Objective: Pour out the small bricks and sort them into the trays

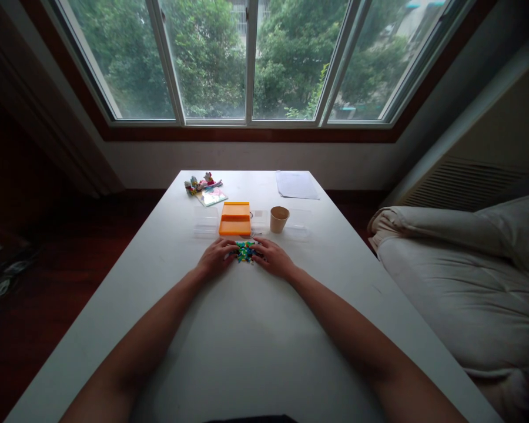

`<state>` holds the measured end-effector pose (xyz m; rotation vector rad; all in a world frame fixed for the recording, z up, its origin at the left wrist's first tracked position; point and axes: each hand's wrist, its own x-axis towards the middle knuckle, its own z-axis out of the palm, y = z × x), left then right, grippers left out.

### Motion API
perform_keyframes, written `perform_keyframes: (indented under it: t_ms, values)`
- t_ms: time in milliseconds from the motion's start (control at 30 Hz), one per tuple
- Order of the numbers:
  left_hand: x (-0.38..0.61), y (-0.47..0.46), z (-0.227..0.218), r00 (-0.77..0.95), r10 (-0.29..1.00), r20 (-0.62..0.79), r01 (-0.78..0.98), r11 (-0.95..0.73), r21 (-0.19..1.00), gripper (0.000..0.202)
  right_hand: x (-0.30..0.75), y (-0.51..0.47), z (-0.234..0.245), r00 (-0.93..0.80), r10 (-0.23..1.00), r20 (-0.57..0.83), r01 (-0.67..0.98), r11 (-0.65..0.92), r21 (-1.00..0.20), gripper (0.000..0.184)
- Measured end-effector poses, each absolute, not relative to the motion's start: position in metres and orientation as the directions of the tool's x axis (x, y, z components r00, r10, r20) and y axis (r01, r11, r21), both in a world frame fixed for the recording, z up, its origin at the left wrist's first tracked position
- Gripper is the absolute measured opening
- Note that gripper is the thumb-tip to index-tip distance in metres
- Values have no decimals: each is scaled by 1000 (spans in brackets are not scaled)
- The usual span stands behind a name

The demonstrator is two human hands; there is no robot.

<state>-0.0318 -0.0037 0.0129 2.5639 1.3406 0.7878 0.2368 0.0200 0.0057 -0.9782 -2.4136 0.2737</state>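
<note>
A small heap of tiny green, blue, yellow and white pieces (245,251) lies on the white table between my hands; they look like beads or little bricks, too small to tell. My left hand (217,257) rests at the left side of the heap, its fingers apart and curved along the edge. On the opposite side, my right hand (274,257) lies with spread fingers touching the right edge. Neither hand visibly grips a piece. Just beyond the heap is an orange plastic case (235,219), and a brown paper cup (279,220) stands upright to its right.
Clear plastic trays (206,221) flank the orange case and cup. Small figurines (194,185) and a printed card (211,196) sit at the far left of the table (247,329). Paper sheets (296,184) lie far right. A padded sofa (462,294) adjoins the right edge.
</note>
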Motion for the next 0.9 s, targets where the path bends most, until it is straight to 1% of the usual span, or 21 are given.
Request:
perform_keyframes:
  t_ms: [100,267,400,533,733,800,900]
  values:
    - [-31,-4,13,487,786,382,701,-612,366,28,235,21,3,-622,682,385,590,731,-343,41]
    - [-31,-4,14,473,791,388,705,-605,371,35,236,23,0,-655,655,376,572,755,-319,43]
    - [-31,-5,17,491,786,376,696,-613,374,32,236,22,2,-670,641,373,560,767,-314,45]
    - [-30,-6,18,487,790,372,700,-608,375,34,235,21,5,-613,685,394,574,729,-373,42]
    - [-39,-2,15,453,799,395,714,-590,376,32,242,23,7,-473,771,426,641,633,-434,27]
    - [-45,1,13,413,819,398,740,-556,379,29,248,26,7,-422,799,428,679,592,-435,25]
    - [-54,6,11,302,868,395,798,-457,394,25,257,32,5,-363,833,416,743,529,-410,23]
